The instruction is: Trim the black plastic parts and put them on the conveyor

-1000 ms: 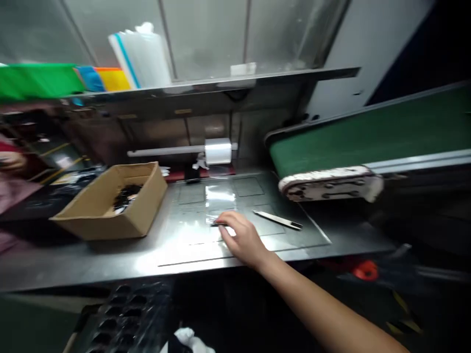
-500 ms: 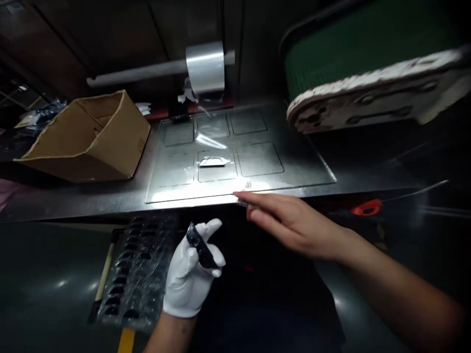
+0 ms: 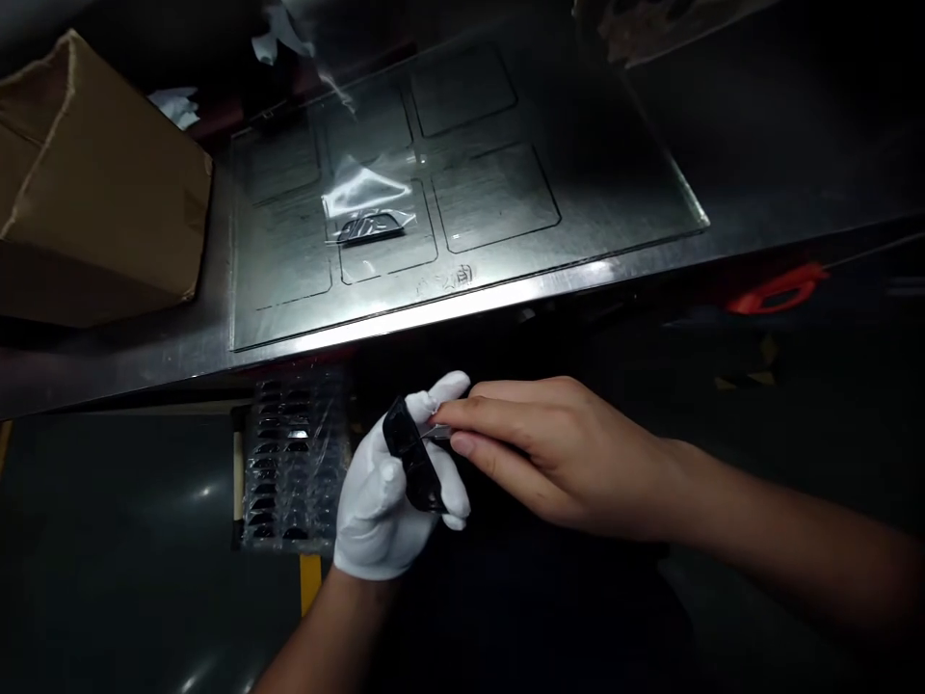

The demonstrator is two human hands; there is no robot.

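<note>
My left hand (image 3: 394,492), in a white glove, grips a glossy black plastic piece (image 3: 413,458) that is long and narrow and held at a slant. My bare right hand (image 3: 556,448) pinches a small thin shiny piece (image 3: 437,433) between thumb and fingers. Its tip reaches the edge of the black plastic piece; whether it is metal or clear film I cannot tell. Beyond both hands, a similar black piece (image 3: 372,227) under clear film (image 3: 368,189) lies on a glass plate (image 3: 614,183) with dark outlined rectangles.
A cardboard box (image 3: 122,183) stands at the left on the metal bench (image 3: 180,337). Lower down, a clear plastic tray (image 3: 310,482) holds several black pieces. An orange-red handle (image 3: 780,289) shows below the bench at the right.
My right hand has come from the bench edge down and left to the black plastic piece. My left hand still holds that piece. The view has tilted lower and closer to the bench.
</note>
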